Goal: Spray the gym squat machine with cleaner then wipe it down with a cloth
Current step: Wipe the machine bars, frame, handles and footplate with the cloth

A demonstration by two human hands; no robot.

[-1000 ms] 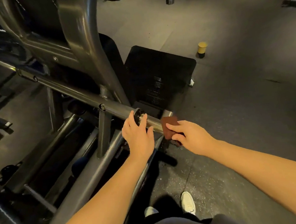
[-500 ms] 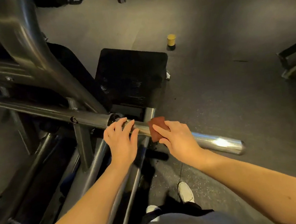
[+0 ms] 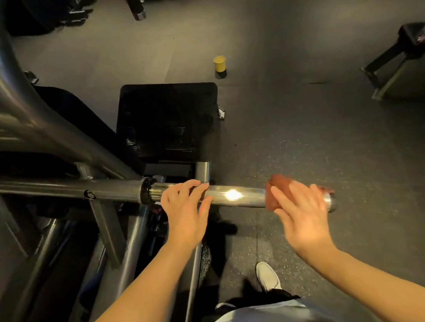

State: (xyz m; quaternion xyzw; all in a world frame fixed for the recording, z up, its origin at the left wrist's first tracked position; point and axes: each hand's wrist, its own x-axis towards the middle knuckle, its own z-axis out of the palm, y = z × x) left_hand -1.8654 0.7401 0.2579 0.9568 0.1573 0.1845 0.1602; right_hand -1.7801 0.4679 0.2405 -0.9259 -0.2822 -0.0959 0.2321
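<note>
The right hand [image 3: 302, 217], fingers spread and fairly straight, presses the brown cloth [image 3: 277, 193] onto the steel bar [image 3: 235, 195] of the squat machine. Motion blur hides any thumb grip. The left hand [image 3: 185, 212] rests flat and relaxed on the bar, inboard of the right. To wipe well, wrap the cloth round the bar, apply even pressure, and run it off the bar end just beyond the right hand.
</note>
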